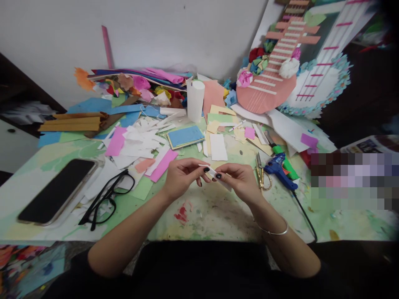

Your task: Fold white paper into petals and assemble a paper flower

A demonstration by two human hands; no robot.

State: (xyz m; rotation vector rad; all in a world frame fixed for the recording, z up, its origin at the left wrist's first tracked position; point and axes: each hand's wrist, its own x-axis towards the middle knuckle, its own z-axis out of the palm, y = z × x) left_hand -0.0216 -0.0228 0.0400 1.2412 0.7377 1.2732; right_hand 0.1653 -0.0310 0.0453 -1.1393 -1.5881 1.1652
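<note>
A small piece of white paper is pinched between my two hands above the middle of the table. My left hand grips its left end with thumb and fingers. On the other end, my right hand has its thumb pressed along the paper. The piece looks folded or bent, though my fingers cover part of it. Just beyond lie a white paper rectangle and a stack of cards with a blue card on top. Gold-handled scissors lie to the right of my right hand.
A blue glue gun with a black cord lies at right. Glasses and a phone rest at left beside white paper scraps. Behind stand a white paper roll and paper guitars.
</note>
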